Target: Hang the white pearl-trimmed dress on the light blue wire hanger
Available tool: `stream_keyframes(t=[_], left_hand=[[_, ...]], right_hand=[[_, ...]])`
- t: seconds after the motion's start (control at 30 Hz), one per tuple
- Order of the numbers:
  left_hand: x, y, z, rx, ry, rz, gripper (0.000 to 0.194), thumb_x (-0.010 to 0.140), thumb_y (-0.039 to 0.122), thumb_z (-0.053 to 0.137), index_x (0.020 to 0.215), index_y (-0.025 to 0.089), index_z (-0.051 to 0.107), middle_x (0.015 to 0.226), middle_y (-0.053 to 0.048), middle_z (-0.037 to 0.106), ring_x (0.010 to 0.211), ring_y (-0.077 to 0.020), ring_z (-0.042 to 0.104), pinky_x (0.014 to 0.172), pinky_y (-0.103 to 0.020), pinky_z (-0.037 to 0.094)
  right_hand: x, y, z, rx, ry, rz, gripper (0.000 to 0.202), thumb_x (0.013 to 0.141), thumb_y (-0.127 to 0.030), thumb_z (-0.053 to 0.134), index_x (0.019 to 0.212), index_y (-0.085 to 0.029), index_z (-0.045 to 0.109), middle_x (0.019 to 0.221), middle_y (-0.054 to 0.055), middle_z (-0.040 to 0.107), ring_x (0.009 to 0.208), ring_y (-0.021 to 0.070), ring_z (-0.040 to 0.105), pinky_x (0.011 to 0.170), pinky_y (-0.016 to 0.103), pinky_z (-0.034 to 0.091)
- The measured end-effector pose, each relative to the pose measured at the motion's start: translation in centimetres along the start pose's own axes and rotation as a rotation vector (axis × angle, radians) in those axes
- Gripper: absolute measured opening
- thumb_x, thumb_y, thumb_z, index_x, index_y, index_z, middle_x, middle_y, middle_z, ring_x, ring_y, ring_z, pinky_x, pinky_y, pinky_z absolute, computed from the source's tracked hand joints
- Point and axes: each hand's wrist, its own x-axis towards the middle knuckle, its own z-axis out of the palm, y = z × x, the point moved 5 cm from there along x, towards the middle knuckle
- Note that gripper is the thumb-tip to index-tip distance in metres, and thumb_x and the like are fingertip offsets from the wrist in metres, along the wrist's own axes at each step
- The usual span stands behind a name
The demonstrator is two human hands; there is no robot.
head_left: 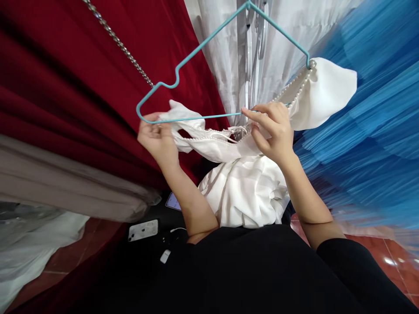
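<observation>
A light blue hanger (209, 41) spans the upper middle of the head view. Over its right shoulder notch hangs part of a white garment (245, 192) with pearl-like beaded straps; the rest drapes down and bunches below my hands. At the hanger's left end, my left hand (159, 139) has its fingers curled round the white fabric, beside the lower bar. My right hand (275, 131) is at the lower bar near the middle, index finger stretched along it, thumb apart, with beaded fabric beneath the palm.
Red cloth (131, 48) hangs at the left and blue tulle (369, 144) at the right. White curtains (219, 52) and metal rails stand behind. A white phone (143, 230), a second phone (173, 201) and a small white case (165, 256) lie on a black surface at lower left.
</observation>
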Motion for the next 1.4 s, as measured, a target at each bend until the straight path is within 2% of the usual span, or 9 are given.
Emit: stream_keyframes(t=[0.13,0.33,0.67,0.83,0.93,1.07,1.17,1.27,1.4], left_hand=[[-3.4,1.6,4.8,-0.032,-0.441,-0.198,0.021,0.084,0.030,0.080,0.098,0.015,0.078,0.102,-0.006,0.079,0.099,-0.0205,0.075,0.093,-0.031,0.060],[-6.1,4.5,9.3,-0.315,-0.246,-0.207,0.033,0.095,0.055,0.067,0.103,0.023,0.064,0.104,-0.007,0.074,0.116,-0.0272,0.074,0.108,-0.044,0.056],[-6.2,4.1,9.2,-0.358,-0.201,-0.225,0.029,0.093,0.052,0.067,0.099,0.024,0.058,0.092,-0.003,0.065,0.102,-0.0238,0.073,0.105,-0.043,0.056],[-6.0,4.4,8.9,-0.306,-0.186,-0.240,0.032,0.093,0.054,0.065,0.098,0.024,0.056,0.090,-0.003,0.064,0.099,-0.0232,0.074,0.104,-0.041,0.057],[-5.6,4.4,8.6,-0.269,-0.195,-0.210,0.033,0.094,0.057,0.064,0.099,0.025,0.056,0.090,-0.003,0.064,0.098,-0.0236,0.074,0.102,-0.041,0.058],[-5.3,3.6,8.7,-0.315,-0.208,-0.167,0.034,0.094,0.057,0.064,0.100,0.025,0.055,0.088,-0.002,0.064,0.092,-0.0226,0.074,0.099,-0.041,0.059],[-5.4,3.2,9.1,-0.431,-0.213,-0.103,0.031,0.093,0.051,0.068,0.099,0.023,0.056,0.085,-0.001,0.065,0.084,-0.0198,0.073,0.096,-0.039,0.060],[-5.6,2.7,9.6,-0.506,-0.233,-0.080,0.026,0.094,0.045,0.070,0.099,0.023,0.058,0.085,-0.001,0.067,0.083,-0.0198,0.074,0.096,-0.040,0.060],[-6.0,2.2,9.9,-0.500,-0.225,-0.106,0.022,0.095,0.043,0.068,0.100,0.023,0.059,0.086,-0.001,0.067,0.089,-0.0206,0.076,0.100,-0.041,0.059]], right_hand=[[0.2,0.0,0.3,-0.004,0.015,-0.011,0.052,0.100,-0.020,0.047,0.144,-0.045,0.056,0.120,0.001,0.068,0.110,0.0228,0.063,0.101,0.049,0.046],[0.0,-0.6,0.1,0.039,0.003,-0.017,0.049,0.101,-0.024,0.045,0.143,-0.045,0.057,0.126,0.000,0.069,0.116,0.0240,0.065,0.107,0.055,0.048],[0.6,4.8,-6.1,-0.150,0.447,0.087,0.048,0.099,-0.047,0.060,0.145,-0.032,0.055,0.145,0.011,0.061,0.142,0.0331,0.053,0.125,0.064,0.036],[2.9,6.8,-7.3,-0.096,0.502,0.099,0.026,0.089,-0.014,0.064,0.110,-0.025,0.074,0.103,0.009,0.075,0.099,0.0245,0.068,0.091,0.044,0.056],[4.2,7.9,-9.0,-0.026,0.574,0.159,0.030,0.082,0.000,0.056,0.088,-0.022,0.076,0.079,0.004,0.073,0.069,0.0170,0.062,0.066,0.034,0.048],[3.6,10.3,-11.5,0.064,0.654,0.251,0.029,0.077,0.002,0.056,0.079,-0.019,0.077,0.073,0.004,0.073,0.064,0.0153,0.061,0.060,0.032,0.044],[0.8,12.0,-12.1,0.028,0.556,0.512,0.023,0.080,-0.002,0.061,0.081,-0.020,0.075,0.078,0.004,0.075,0.069,0.0155,0.065,0.067,0.033,0.051],[-2.3,11.3,-10.8,0.124,0.256,0.726,0.008,0.085,-0.018,0.072,0.082,-0.025,0.072,0.081,0.003,0.077,0.067,0.0143,0.064,0.066,0.034,0.053],[-2.9,5.6,-7.6,0.201,-0.204,0.523,0.006,0.083,-0.023,0.075,0.088,-0.027,0.078,0.090,-0.001,0.080,0.085,0.0195,0.074,0.078,0.039,0.060]])
